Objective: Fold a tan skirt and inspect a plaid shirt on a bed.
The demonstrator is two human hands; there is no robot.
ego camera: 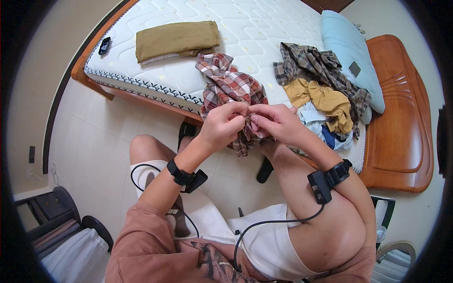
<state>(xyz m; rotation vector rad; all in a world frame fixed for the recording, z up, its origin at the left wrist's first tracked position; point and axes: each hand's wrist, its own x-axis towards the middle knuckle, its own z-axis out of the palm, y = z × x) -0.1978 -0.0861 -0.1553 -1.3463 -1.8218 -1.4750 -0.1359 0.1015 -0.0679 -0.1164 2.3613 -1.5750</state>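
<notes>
My left hand (226, 123) and my right hand (274, 122) are close together over the bed's near edge, both pinching a red, white and grey plaid shirt (237, 83). Part of the shirt lies crumpled on the mattress, and a bunch of it hangs below my fingers. The fingertips nearly meet, and the cloth between them is partly hidden. Folded olive-brown trousers (173, 39) lie on the mattress to the upper left of the shirt. On its right are a dark plaid shirt (311, 65) and a crumpled mustard garment (322, 97) over light blue and dark blue cloth.
The white quilted mattress (254, 24) rests in a wooden bed frame with a headboard (398, 120) at the right. A light blue pillow (348, 49) leans near it. A small black object (104, 46) lies at the mattress's left corner. Black cables (262, 223) run from my forearm devices over my lap.
</notes>
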